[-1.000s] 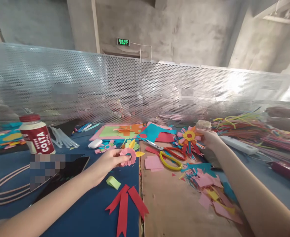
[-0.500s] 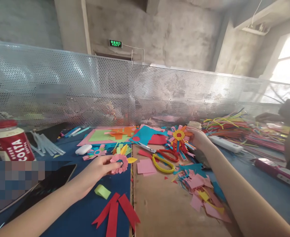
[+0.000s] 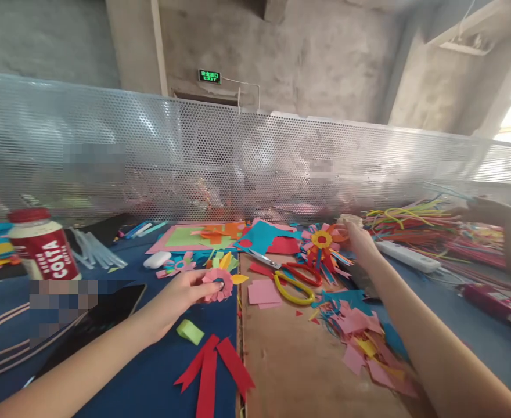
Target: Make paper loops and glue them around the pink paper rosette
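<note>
My left hand (image 3: 190,290) pinches a pink paper flower (image 3: 215,290) with a dark centre; yellow pointed petals stick out at its top and right. At the back of the wooden board, my right hand (image 3: 356,235) reaches to a tan roll (image 3: 351,219) that looks like tape. Its fingers are partly hidden and blurred, so I cannot tell whether they grip it. Just left of it lies a paper rosette (image 3: 321,239) with a yellow-ringed red centre and several coloured strips. Scissors (image 3: 297,285) with red and yellow handles lie in front of the rosette.
Red paper ribbons (image 3: 207,371) and a green paper loop (image 3: 190,331) lie near me. Paper scraps (image 3: 364,342) cover the board's right. A bottle (image 3: 42,244) stands left. Beyond a glue gun (image 3: 497,305), another person's hand (image 3: 490,212) is among pipe cleaners (image 3: 412,217). A perforated screen (image 3: 247,162) spans the back.
My right hand has moved from beside the rosette slightly back and right, to the tan roll. My left hand keeps the pink flower. The view has shifted slightly left.
</note>
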`<state>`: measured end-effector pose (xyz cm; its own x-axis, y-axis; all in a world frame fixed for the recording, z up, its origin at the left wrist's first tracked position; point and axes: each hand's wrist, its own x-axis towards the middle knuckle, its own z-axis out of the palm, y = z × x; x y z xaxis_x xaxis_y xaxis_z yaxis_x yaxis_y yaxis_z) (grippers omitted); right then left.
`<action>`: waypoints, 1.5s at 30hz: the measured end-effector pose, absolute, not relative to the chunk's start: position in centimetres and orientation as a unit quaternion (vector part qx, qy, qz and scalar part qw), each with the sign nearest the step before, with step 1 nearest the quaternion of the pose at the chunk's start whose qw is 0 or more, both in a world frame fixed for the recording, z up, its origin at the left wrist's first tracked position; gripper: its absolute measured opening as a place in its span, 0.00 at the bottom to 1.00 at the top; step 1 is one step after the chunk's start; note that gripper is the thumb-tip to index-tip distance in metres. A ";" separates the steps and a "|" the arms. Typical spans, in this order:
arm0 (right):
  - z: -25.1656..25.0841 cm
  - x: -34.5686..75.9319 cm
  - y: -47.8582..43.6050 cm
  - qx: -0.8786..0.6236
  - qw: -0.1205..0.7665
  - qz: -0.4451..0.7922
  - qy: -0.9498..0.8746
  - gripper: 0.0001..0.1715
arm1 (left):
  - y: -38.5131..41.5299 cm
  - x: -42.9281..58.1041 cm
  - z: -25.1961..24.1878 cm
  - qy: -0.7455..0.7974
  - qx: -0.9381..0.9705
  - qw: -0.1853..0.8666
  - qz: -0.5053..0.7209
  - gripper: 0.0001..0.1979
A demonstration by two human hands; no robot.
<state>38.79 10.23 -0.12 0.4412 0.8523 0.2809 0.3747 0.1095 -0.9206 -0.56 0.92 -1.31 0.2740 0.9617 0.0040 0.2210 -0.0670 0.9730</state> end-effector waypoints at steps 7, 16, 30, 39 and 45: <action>1.1 33.6 8.3 -0.633 0.548 -0.037 -0.545 0.19 | 0.6 -0.4 -1.4 0.468 0.620 0.493 0.392 0.08; -0.7 21.2 2.3 -0.416 0.349 0.201 -0.815 0.15 | 0.8 -0.4 -1.9 0.440 0.624 0.507 0.401 0.08; -0.6 19.4 0.0 -0.455 0.372 0.392 -0.708 0.18 | 0.4 -0.3 -1.5 0.446 0.657 0.474 0.380 0.10; -2.7 18.7 0.5 -0.432 0.385 0.366 -0.728 0.19 | -0.2 0.3 -1.5 0.395 0.680 0.490 0.376 0.10; -3.0 18.3 0.0 -0.438 0.415 0.408 -0.685 0.14 | -0.4 0.2 -1.2 0.424 0.682 0.469 0.367 0.10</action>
